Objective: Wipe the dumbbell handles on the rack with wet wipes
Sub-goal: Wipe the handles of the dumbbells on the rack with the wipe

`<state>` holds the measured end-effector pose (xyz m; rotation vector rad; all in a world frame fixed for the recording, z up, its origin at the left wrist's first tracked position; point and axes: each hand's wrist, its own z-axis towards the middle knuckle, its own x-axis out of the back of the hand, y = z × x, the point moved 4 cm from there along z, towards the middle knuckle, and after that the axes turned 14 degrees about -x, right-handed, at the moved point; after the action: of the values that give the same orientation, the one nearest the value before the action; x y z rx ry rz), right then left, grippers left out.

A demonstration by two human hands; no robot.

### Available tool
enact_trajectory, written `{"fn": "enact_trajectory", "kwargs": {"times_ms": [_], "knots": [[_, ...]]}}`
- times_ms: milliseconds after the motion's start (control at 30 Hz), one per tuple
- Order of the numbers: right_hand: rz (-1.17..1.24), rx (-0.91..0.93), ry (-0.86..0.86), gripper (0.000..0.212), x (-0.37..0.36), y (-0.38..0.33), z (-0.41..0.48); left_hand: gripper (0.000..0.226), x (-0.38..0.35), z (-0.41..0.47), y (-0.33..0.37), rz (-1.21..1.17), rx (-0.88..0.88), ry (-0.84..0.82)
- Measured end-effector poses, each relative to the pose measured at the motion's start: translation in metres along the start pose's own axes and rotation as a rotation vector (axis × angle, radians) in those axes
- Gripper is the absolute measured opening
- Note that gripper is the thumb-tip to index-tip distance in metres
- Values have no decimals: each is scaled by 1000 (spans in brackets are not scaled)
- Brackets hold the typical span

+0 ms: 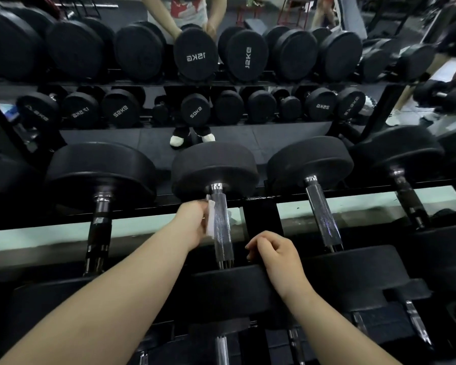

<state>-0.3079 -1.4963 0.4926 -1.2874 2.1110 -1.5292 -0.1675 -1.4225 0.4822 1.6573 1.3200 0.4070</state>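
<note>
Currently | pinching wet wipe [210,219] on handle [221,227] with left hand [192,222] | right hand [277,255] loosely curled, empty | risk: slack pinch, wipe dropping

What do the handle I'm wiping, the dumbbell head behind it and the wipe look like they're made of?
Handle: probably chromed steel; bright glints, fine knurled texture. Head: matte black, likely rubber coating; dull, no sharp reflections. Wipe: thin white sheet, perhaps nonwoven fabric; it crumples in the left hand.
</note>
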Motion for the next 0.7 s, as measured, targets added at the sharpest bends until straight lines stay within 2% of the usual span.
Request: {"fn": "enact_trajectory", "kwargs": {"times_ms": [67,133,200,233,300,400,467,533,633,700], "knots": [[-4,8,2,35,0,1,1,31,-2,1,-1,63,8,-11],[-8,14,0,35,0,1,1,35,7,-4,-11,266,38,-19],[-16,21,-8,35,0,-1,1,38,16,-16,-21,496,73,-95],[-18,23,-12,34,0,-2,0,38,19,-19,-26,533,89,-123],[-19,17,-9,34,0,-2,0,37,17,-17,-26,486,101,-122],[-15,8,-3,35,1,-1,0,36,3,-3,-8,261,23,-30],[-29,6,-10,34,1,-2,-1,36,-3,3,-3,196,-11,-4],[-37,8,-15,32,1,-3,-2,36,2,0,-8,266,12,-13],[-38,5,-26,31,2,-4,-3,34,11,-9,-21,461,62,-112],[-36,4,-29,32,2,-4,-4,34,13,-6,-21,458,35,-93]]}}
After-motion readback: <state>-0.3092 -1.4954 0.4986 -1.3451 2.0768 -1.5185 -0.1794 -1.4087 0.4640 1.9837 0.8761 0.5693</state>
